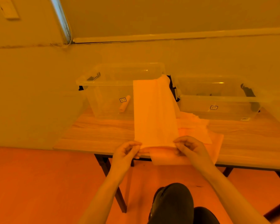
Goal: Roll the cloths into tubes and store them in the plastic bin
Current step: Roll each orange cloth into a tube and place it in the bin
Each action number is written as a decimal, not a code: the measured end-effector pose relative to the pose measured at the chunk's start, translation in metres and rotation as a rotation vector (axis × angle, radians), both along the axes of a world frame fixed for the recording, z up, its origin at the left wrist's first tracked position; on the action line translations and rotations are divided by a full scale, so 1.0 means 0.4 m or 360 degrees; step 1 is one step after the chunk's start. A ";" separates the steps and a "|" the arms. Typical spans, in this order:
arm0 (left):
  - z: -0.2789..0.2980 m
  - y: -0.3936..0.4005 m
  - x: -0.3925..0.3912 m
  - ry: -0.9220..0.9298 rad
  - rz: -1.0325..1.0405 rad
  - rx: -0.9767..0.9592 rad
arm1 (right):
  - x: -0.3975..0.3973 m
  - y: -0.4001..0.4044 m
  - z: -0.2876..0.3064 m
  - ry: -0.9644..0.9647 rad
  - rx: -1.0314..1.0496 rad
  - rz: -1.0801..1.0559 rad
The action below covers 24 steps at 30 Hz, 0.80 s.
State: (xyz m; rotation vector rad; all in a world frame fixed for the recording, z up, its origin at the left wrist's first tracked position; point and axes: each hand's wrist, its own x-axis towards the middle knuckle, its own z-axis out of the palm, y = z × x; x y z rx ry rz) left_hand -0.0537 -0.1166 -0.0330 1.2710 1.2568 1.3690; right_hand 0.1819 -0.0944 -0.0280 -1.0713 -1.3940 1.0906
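A long pale cloth (pixel 153 110) lies stretched from the table's front edge up over the rim of the left clear plastic bin (pixel 103 81). My left hand (pixel 128 151) pinches the cloth's near left corner. At the near right corner my right hand (pixel 189 147) pinches it too. The near edge looks slightly turned over between my hands. One rolled cloth tube (pixel 124 104) leans inside the left bin. More flat cloths (pixel 199 133) lie spread on the table under and to the right of the long one.
A second clear plastic bin (pixel 217 101) stands at the back right of the wooden table (pixel 90 133). The wall is close behind both bins. The floor and my knees show below the table's front edge.
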 end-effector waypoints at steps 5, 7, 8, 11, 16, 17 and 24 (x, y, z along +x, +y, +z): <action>0.003 -0.001 -0.005 -0.0054 -0.0042 -0.0049 | 0.004 -0.007 0.006 -0.0056 -0.0025 -0.0038; 0.004 0.001 -0.004 -0.0050 -0.0048 -0.0048 | 0.003 -0.007 0.008 -0.0073 -0.0022 -0.0077; 0.006 0.002 -0.001 -0.0055 -0.0054 -0.0042 | 0.003 -0.007 0.009 -0.0054 -0.0019 -0.0099; 0.008 0.007 0.001 -0.0043 -0.0044 -0.0025 | -0.002 -0.006 0.010 0.0023 -0.0031 -0.0144; 0.010 0.021 0.003 0.0031 0.0010 -0.0012 | -0.005 -0.001 0.010 0.0034 -0.0027 -0.0176; 0.012 0.023 0.004 0.0020 0.0013 -0.0008 | -0.005 0.000 0.011 0.0043 -0.0030 -0.0163; 0.003 0.028 -0.004 0.0083 -0.0041 0.0030 | -0.003 0.007 0.017 -0.0047 0.0002 -0.0001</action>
